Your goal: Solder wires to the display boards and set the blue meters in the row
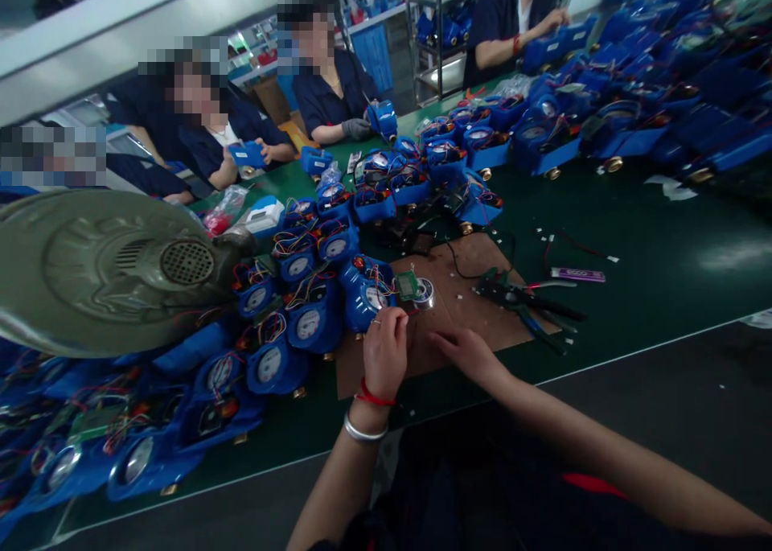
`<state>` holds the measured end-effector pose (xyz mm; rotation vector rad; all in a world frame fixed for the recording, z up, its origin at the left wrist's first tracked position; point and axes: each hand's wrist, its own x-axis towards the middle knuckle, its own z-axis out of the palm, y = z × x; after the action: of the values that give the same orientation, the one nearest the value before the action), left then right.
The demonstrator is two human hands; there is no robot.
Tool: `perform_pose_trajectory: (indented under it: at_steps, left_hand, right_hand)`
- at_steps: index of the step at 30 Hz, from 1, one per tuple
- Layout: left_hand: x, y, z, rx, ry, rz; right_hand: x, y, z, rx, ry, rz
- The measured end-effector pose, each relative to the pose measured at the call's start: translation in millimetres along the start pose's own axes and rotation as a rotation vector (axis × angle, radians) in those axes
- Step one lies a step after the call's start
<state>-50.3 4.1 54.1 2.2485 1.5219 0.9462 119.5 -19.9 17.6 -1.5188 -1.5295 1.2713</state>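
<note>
Near edge: our hands reached in over the worktop (645, 326), apart from each other. The left hand (386, 350) had its fingertips drawn together; we could not tell whether they pinched a wire. The right hand (474, 354) was spread loosely, fingers pointing toward the left.
Brown sheet: under and beyond our hands lay the sheet (452, 314), with the cutters (512, 298) on its right part.
Purple stick: this stick (577, 275) lay right of the sheet.
Meter: the blue meter (362, 300) sat just beyond our left fingertips, its circuit board (408, 285) leaning right, near a silver spool (425, 295).
Left side: more blue meters (309, 326) crowded there, partly blocked by a big olive housing (90, 269).
Far edge: co-workers (329, 92) held blue units (247, 155) beyond a white box (264, 215).
</note>
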Motion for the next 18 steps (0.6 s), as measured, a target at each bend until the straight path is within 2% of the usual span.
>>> perform_pose_trajectory:
  at_steps: [3,6,10,12,14,18]
  left_hand:
    - [-2,0,4.2,0.025,0.013,-0.074]
    - [-2,1,2.3,0.015,0.013,-0.115]
    - [0,5,-3.1,-0.045,0.036,-0.152]
    - [2,6,-4.2,-0.069,0.055,-0.166]
    - [2,6,-4.0,-0.071,0.071,-0.168]
    - [0,4,-2.6,-0.056,0.077,-0.14]
  right_hand:
    - [12,-8,16,0.189,0.054,0.006]
    - [17,-13,23,0.326,0.087,-0.023]
    - [21,-6,29,0.517,-0.044,-0.058]
    - [25,2,31,0.541,-0.073,-0.08]
    - [30,9,28,0.403,-0.04,-0.162]
    - [36,14,13,-0.115,0.046,-0.444]
